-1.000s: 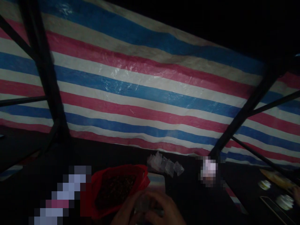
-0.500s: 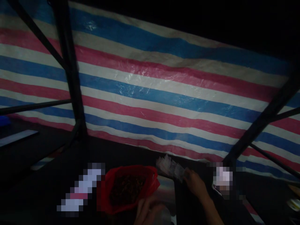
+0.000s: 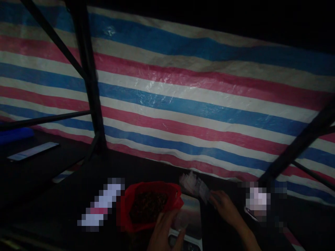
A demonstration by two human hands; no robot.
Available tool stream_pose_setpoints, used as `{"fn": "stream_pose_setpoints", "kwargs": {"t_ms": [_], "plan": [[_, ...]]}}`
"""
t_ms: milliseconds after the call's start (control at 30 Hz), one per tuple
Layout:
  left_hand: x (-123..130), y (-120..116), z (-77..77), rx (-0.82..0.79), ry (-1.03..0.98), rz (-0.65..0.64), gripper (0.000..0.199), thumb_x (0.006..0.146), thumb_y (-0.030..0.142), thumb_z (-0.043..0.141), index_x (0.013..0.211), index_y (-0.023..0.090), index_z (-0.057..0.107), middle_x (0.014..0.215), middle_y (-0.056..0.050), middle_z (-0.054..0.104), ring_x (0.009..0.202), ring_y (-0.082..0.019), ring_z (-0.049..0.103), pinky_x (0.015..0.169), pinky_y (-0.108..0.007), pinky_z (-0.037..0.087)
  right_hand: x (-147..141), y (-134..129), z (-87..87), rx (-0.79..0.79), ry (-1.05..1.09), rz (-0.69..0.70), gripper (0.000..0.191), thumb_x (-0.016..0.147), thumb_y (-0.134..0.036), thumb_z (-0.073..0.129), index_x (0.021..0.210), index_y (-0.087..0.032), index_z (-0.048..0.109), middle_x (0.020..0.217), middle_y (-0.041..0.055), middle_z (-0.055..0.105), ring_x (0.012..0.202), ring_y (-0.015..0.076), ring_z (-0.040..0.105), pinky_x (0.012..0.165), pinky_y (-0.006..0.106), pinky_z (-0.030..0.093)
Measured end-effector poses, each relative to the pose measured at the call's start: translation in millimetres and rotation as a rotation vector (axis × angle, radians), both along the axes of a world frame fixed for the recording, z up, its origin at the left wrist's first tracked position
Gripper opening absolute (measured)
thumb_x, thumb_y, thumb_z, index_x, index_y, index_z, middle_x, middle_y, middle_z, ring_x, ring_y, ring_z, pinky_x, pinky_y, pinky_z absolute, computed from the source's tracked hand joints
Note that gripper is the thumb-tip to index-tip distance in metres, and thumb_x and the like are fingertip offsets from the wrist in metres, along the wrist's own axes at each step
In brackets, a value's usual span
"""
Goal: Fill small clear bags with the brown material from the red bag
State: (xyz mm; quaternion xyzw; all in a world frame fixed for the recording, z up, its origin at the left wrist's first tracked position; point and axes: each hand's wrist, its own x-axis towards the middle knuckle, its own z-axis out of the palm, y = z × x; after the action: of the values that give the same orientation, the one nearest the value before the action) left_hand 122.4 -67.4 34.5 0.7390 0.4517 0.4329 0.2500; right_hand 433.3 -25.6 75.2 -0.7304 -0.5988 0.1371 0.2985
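A red bag or container [image 3: 125, 209] with dark brown, loose contents [image 3: 149, 207] stands at the lower middle. My left hand [image 3: 167, 230] is at its right front edge, thumb and fingers curved around a faint clear plastic piece [image 3: 180, 220]. Beneath that hand lies a flat device with a shiny plate [image 3: 192, 212] and a pale front. Farther right, my right hand [image 3: 222, 205] has its fingertips pinched at the near end of a pile of clear plastic bags [image 3: 195, 184]. The scene is dim, so fine detail is lost.
Behind the dark table [image 3: 117, 162] hangs a striped plastic sheet [image 3: 183, 122] on dark metal poles [image 3: 90, 76]. A blurred-out pale strip [image 3: 103, 202] lies left of the red bag, a pixelated object [image 3: 258, 202] at right. A flat panel [image 3: 34, 151] and blue item [image 3: 17, 135] are far left.
The view has shifted, so most things sit farther right. My left hand has risen slightly and its thumb now shows apart from the fingers. My right hand remains at the clear bags.
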Motion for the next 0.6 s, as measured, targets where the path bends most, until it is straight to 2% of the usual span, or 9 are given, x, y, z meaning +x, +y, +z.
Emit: {"fn": "stream_pose_setpoints", "kwargs": {"t_ms": [67,167,300,400,467,533,600], "plan": [[12,0,5.7,0.007,-0.024,-0.031,0.047,0.084,0.013,0.068,0.128,0.027,0.074,0.127,-0.007,0.081,0.121,-0.028,0.075,0.11,-0.045,0.059,-2,4,8.3,0.03,-0.002,-0.003,0.038,0.085,-0.048,0.065,0.102,-0.018,0.081,0.118,0.0178,0.078,0.117,0.0361,0.071,0.111,0.05,0.05],[23,-1,15.1,0.009,-0.061,-0.046,0.048,0.079,0.014,0.073,0.124,0.029,0.076,0.123,-0.005,0.082,0.116,-0.027,0.077,0.105,-0.04,0.062,-16,3,26.6,0.075,0.01,0.029,0.037,0.088,-0.049,0.062,0.101,-0.02,0.081,0.114,0.0178,0.077,0.115,0.0366,0.07,0.112,0.053,0.049],[7,0,22.8,-0.031,-0.112,0.067,0.036,0.095,0.027,0.065,0.13,0.022,0.071,0.118,-0.01,0.082,0.101,-0.023,0.079,0.088,-0.033,0.067,-64,-24,41.8,0.097,0.097,0.167,0.04,0.096,-0.054,0.055,0.106,-0.026,0.08,0.113,0.0108,0.079,0.11,0.0286,0.073,0.104,0.041,0.057],[-7,2,24.8,-0.046,-0.137,0.043,0.034,0.099,0.032,0.063,0.13,0.024,0.072,0.121,-0.009,0.082,0.101,-0.022,0.08,0.084,-0.03,0.067,-109,-50,34.7,0.03,0.39,0.337,0.049,0.093,-0.059,0.067,0.129,-0.028,0.075,0.131,0.0103,0.077,0.122,0.0292,0.072,0.108,0.041,0.056],[-7,4,25.6,-0.048,-0.137,0.011,0.035,0.1,0.032,0.063,0.133,0.025,0.072,0.13,-0.009,0.079,0.112,-0.023,0.078,0.092,-0.031,0.066,-128,-59,25.6,0.022,0.544,0.352,0.056,0.092,-0.067,0.066,0.128,-0.025,0.076,0.129,0.0125,0.078,0.12,0.0303,0.073,0.108,0.043,0.057],[1,6,27.7,-0.043,-0.122,0.004,0.034,0.1,0.03,0.063,0.132,0.025,0.073,0.132,-0.01,0.079,0.119,-0.024,0.077,0.1,-0.035,0.064,-131,-62,19.2,0.004,0.653,0.344,0.062,0.091,-0.073,0.064,0.126,-0.022,0.075,0.127,0.0148,0.078,0.121,0.0319,0.073,0.108,0.045,0.056],[13,7,32.2,-0.024,-0.099,-0.021,0.033,0.097,0.025,0.066,0.129,0.027,0.075,0.129,-0.008,0.08,0.12,-0.025,0.076,0.105,-0.039,0.062,-123,-64,18.9,-0.008,0.72,0.361,0.068,0.088,-0.077,0.066,0.13,-0.023,0.073,0.129,0.016,0.077,0.126,0.0334,0.071,0.109,0.046,0.055]]}}
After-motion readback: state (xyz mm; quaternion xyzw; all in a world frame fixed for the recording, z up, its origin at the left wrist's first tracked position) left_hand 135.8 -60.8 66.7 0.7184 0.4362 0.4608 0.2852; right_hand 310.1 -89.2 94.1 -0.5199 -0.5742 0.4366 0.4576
